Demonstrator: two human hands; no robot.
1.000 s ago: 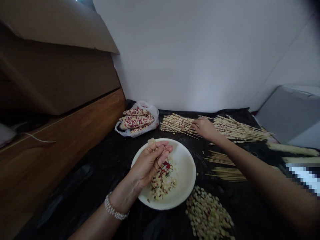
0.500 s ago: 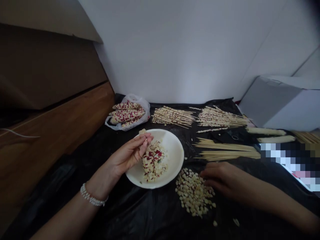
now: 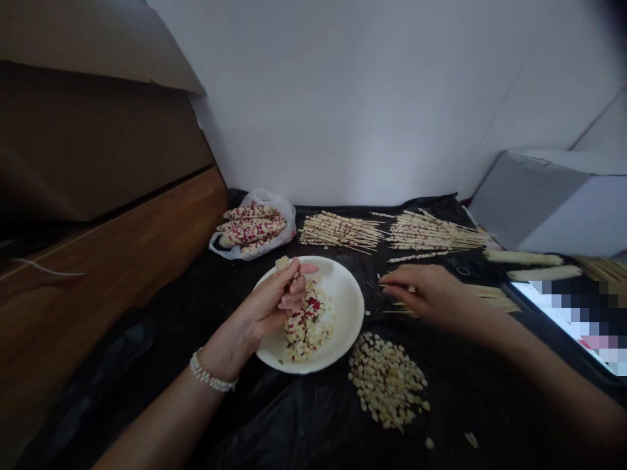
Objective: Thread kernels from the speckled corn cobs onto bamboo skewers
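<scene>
While kernel-threaded skewers (image 3: pixel 337 232) are lying seemingly finished, bare sticks (image 3: pixel 494 298) are remaining under the right hand (image 3: pixel 434 292), the left hand (image 3: pixel 272 300) hovering over a bowl (image 3: pixel 349 303); both hands' fingers are bending (grasp unclear).

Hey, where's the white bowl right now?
In the head view, the white bowl sits just below the middle on the black sheet, with the left hand over it and the loose kernel pile to its lower right.

A whitish bracelet (image 3: pixel 211 375) circles the wrist just below the left hand (image 3: pixel 277 300), banded in what look like several rows (beads, perhaps, but too small to tell). The left forearm (image 3: pixel 161 414) and right forearm (image 3: pixel 529 362) are bare-skinned.
</scene>
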